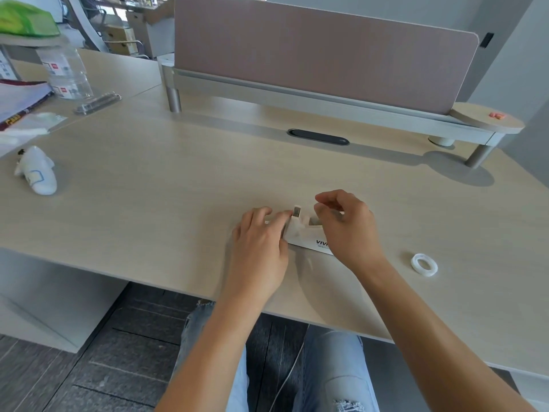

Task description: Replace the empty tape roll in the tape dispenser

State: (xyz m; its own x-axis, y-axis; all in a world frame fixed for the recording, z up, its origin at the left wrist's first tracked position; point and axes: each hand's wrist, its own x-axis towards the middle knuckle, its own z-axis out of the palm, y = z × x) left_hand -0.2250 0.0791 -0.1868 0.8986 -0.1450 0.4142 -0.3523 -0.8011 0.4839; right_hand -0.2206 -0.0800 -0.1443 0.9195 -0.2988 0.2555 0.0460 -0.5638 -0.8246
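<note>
A white tape dispenser with dark lettering on its side lies on the light wooden desk, cutter end to the left. My left hand grips that cutter end, fingers wrapped around it. My right hand hovers over the dispenser's roll bay, fingers pinched together; it hides the bay, so I cannot tell what the fingers hold. A translucent tape roll lies flat on the desk, well to the right of my right hand and apart from it.
A white computer mouse lies at the left. Books, a plastic bottle and a clear case sit at the far left. A raised shelf with a partition panel runs along the back. The desk's front edge is near my forearms.
</note>
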